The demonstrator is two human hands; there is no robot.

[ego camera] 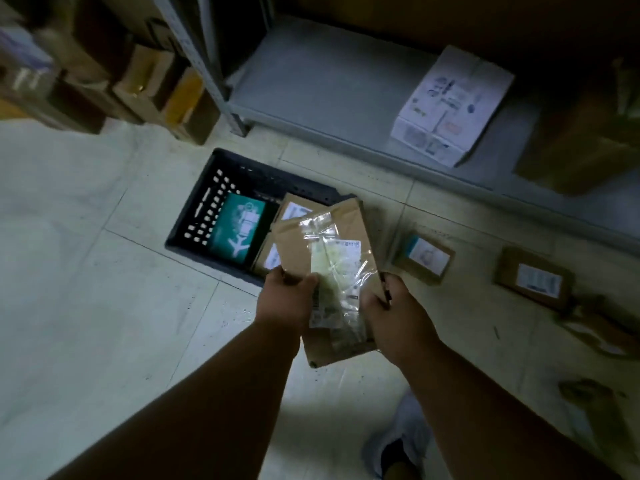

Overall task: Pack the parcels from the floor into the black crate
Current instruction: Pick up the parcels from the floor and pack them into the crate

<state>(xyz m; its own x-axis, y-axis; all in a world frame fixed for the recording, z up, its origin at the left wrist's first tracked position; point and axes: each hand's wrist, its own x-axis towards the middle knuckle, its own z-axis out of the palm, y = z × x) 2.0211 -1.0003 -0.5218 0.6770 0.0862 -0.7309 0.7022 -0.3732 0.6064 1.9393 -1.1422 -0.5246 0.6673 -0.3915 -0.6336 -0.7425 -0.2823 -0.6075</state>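
While the black crate (194, 216) sits on the tiled floor (86, 271) just before the grey shelf (329, 88), open tiles extend to its left. Left hand (287, 299) and right hand (391, 306), arms extended, each grip the brown parcel (301, 244) above the crate's near right corner. Two parcels (424, 258) lie on the floor to the right.

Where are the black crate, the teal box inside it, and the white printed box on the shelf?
black crate (204, 206): head view, on its perforated left wall.
teal box (237, 226): head view, middle of its printed top.
white printed box (450, 105): head view, centre of its top face.
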